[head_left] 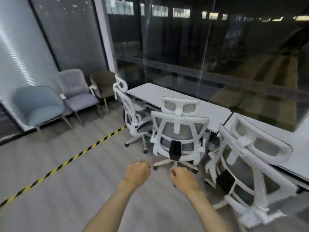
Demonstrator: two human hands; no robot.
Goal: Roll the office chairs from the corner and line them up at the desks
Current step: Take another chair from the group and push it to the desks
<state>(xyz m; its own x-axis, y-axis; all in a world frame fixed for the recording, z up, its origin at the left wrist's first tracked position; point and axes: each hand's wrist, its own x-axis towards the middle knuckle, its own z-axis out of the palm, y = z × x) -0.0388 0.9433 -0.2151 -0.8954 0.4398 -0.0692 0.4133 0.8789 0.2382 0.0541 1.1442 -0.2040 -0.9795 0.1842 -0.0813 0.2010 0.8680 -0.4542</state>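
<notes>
Three white-framed office chairs with grey mesh stand along the white desks (167, 96). The middle chair (179, 131) faces the desk with its back toward me. The far chair (132, 113) sits at the desk's left end, turned sideways. The near chair (247, 164) is at the right, by the second desk (297, 158). My left hand (138, 171) and my right hand (183, 178) are stretched forward, both loosely curled and holding nothing. They hover short of the middle chair's back, apart from it.
Three plain visitor chairs, a light blue one (38, 108), a grey one (78, 94) and a brown one (103, 86), stand in the corner against the frosted glass wall. A yellow-black striped tape line (66, 163) crosses the grey floor. Dark glass windows run behind the desks.
</notes>
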